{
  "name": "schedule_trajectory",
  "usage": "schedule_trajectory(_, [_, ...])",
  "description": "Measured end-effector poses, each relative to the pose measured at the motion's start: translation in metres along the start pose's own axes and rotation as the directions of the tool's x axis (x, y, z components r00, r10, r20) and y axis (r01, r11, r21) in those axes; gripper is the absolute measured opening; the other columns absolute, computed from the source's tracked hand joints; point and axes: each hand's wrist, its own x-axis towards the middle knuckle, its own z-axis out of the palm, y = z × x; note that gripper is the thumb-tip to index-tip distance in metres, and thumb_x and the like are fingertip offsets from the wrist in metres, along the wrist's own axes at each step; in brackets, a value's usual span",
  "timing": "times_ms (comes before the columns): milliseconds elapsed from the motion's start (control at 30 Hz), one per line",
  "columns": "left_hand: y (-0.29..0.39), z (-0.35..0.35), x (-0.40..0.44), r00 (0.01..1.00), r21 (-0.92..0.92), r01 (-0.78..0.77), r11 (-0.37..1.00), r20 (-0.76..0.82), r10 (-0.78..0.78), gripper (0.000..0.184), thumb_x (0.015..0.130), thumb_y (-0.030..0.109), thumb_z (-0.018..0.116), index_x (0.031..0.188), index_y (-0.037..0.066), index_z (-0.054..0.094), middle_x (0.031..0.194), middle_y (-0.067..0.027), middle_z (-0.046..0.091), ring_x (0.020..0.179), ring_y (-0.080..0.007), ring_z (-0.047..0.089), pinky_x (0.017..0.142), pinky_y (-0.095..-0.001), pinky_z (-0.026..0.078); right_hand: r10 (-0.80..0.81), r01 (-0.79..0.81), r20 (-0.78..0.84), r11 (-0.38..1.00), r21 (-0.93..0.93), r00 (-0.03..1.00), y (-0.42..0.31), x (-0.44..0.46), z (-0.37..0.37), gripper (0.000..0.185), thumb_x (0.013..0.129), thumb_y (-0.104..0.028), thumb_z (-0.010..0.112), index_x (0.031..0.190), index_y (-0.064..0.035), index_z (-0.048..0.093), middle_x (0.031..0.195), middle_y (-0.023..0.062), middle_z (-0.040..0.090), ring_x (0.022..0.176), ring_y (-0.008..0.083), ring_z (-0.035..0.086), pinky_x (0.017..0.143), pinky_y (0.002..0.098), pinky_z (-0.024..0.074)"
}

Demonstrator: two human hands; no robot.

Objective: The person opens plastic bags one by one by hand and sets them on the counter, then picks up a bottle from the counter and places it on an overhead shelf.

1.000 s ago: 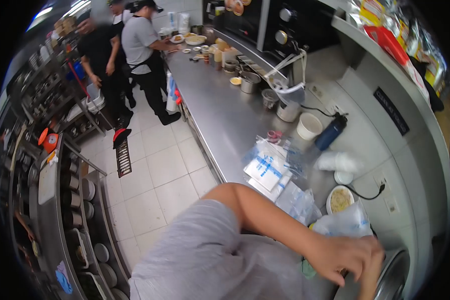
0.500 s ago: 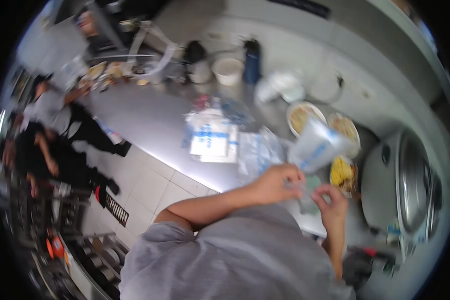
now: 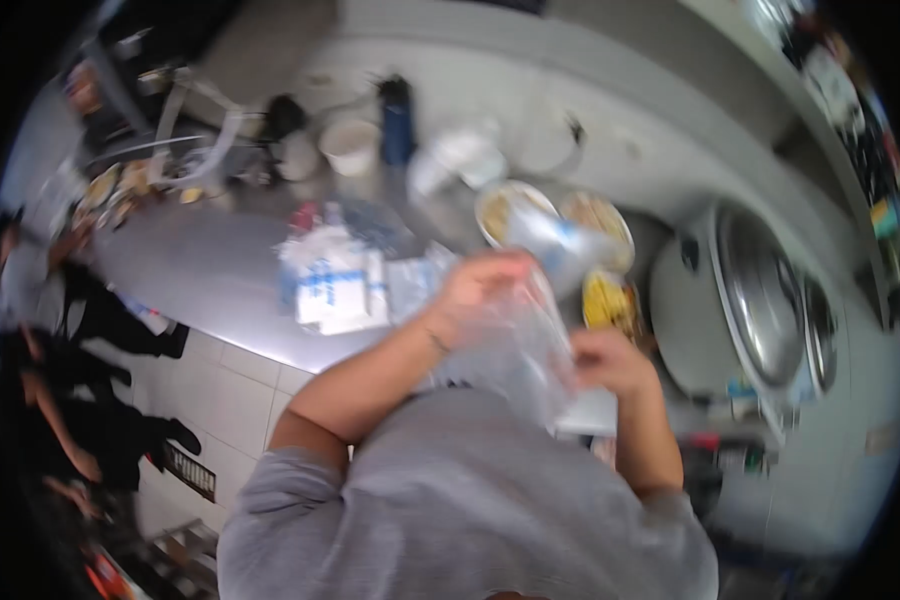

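Note:
A clear plastic bag (image 3: 520, 350) is stretched between my two hands, in front of my chest. My left hand (image 3: 482, 292) is closed on the bag's upper left part. On the right edge of the bag, my right hand (image 3: 612, 360) pinches the film, its fingers smeared by motion. Just beyond the hands lies a plastic bag with blue print (image 3: 550, 238), partly over a white bowl of food (image 3: 494, 215). A second bowl (image 3: 610, 222) stands beside it. Yellow food (image 3: 604, 300) sits in a container near my right hand.
Flat white packages with blue print (image 3: 332, 290) lie on the steel counter (image 3: 210, 270). A large lidded pot (image 3: 685, 310) stands at the right. A white tub (image 3: 350, 150) and a dark blue bottle (image 3: 397, 125) are by the wall. People in dark trousers stand at the left.
My hands have moved apart, and the clear bag between them is now spread wide. The view has shifted, so the counter's things appear farther left.

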Motion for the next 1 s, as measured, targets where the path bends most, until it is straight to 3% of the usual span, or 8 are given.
schedule_trajectory(133, [0.013,-0.01,0.028,0.826,-0.35,0.38,0.856,0.545,-0.144,0.033,0.09,0.034,0.048,0.07,0.008,0.053,0.062,0.0003,0.05,0.055,-0.0129,0.048,0.057,-0.0268,0.041,-0.3,0.444,-0.35,0.76,0.475,0.887,-0.033,-0.003,-0.022,0.03,0.076,-0.025,0.066,0.082,0.0033,0.059,0.084,0.0147,0.064,0.064,0.0162,0.057,0.067,0.0299,0.0488])
schedule_trajectory(200, [0.038,0.032,0.019,0.865,0.217,0.312,0.925,0.338,-0.371,0.033,0.091,0.033,0.049,0.084,0.004,0.061,0.076,-0.0029,0.06,0.066,-0.0136,0.057,0.064,-0.0252,0.046,-0.49,0.672,-0.469,0.619,0.406,0.735,-0.036,0.018,-0.031,0.025,0.084,-0.022,0.058,0.089,0.0021,0.058,0.087,0.0143,0.063,0.065,0.0157,0.056,0.067,0.0278,0.0483])
schedule_trajectory(333, [0.055,0.039,0.048,0.872,0.217,0.031,0.976,0.47,-0.132,0.029,0.092,0.025,0.049,0.099,0.0,0.061,0.091,-0.0063,0.065,0.082,-0.0151,0.062,0.077,-0.0264,0.049,-0.401,0.375,-0.797,0.896,-0.238,0.452,-0.082,0.042,0.007,0.017,0.089,-0.016,0.052,0.096,-0.0002,0.055,0.093,0.0101,0.061,0.073,0.0132,0.057,0.067,0.0265,0.0483])
schedule_trajectory(433, [0.075,0.034,0.064,0.935,-0.019,0.166,0.986,0.321,-0.152,0.024,0.092,0.019,0.048,0.103,0.0,0.059,0.094,-0.0086,0.065,0.084,-0.0171,0.064,0.08,-0.0311,0.051,-0.156,0.014,-0.779,0.982,-0.186,0.608,-0.088,0.046,-0.016,0.024,0.085,-0.009,0.055,0.105,0.0031,0.053,0.093,0.0108,0.061,0.083,0.0162,0.059,0.069,0.0276,0.0508])
schedule_trajectory(567, [0.009,-0.08,0.125,0.973,-0.151,0.229,0.962,0.074,-0.22,0.018,0.091,0.016,0.049,0.099,0.004,0.058,0.09,-0.0076,0.066,0.075,-0.0182,0.065,0.074,-0.0358,0.055,0.398,0.349,-0.562,0.492,0.798,0.725,0.071,0.067,-0.077,0.013,0.082,-0.006,0.051,0.095,-0.0065,0.054,0.077,0.0026,0.058,0.06,0.0106,0.053,0.048,0.0243,0.0443])
schedule_trajectory(733, [-0.063,-0.177,0.117,0.862,-0.198,0.25,0.948,-0.4,-0.311,0.013,0.085,0.012,0.053,0.095,0.007,0.059,0.082,-0.0067,0.066,0.073,-0.0175,0.065,0.07,-0.0362,0.055,0.331,0.152,-0.572,0.755,0.638,0.751,0.14,0.082,-0.04,0.008,0.085,-0.012,0.051,0.092,-0.0105,0.055,0.072,0.0005,0.055,0.061,0.0128,0.054,0.045,0.0262,0.0388])
schedule_trajectory(933, [-0.018,-0.097,0.06,0.729,0.949,0.058,0.309,-0.252,0.637,0.046,0.086,0.031,0.058,0.117,-0.002,0.051,0.109,-0.018,0.059,0.101,-0.0266,0.058,0.088,-0.0381,0.046,0.087,0.08,-0.854,0.986,0.148,0.514,0.102,0.082,-0.04,0.025,0.09,-0.024,0.051,0.107,-0.0051,0.054,0.094,0.0081,0.06,0.083,0.0181,0.058,0.067,0.0331,0.0471])
schedule_trajectory(1000, [-0.024,-0.095,0.087,0.616,0.846,-0.392,0.361,-0.05,0.786,0.057,0.084,0.039,0.059,0.118,-0.005,0.046,0.116,-0.0207,0.053,0.097,-0.0304,0.059,0.086,-0.0374,0.046,-0.068,0.452,-0.918,0.883,0.126,0.39,0.051,0.085,-0.024,0.032,0.092,-0.026,0.05,0.112,-0.0022,0.051,0.104,0.0101,0.058,0.091,0.0187,0.057,0.076,0.0335,0.0463])
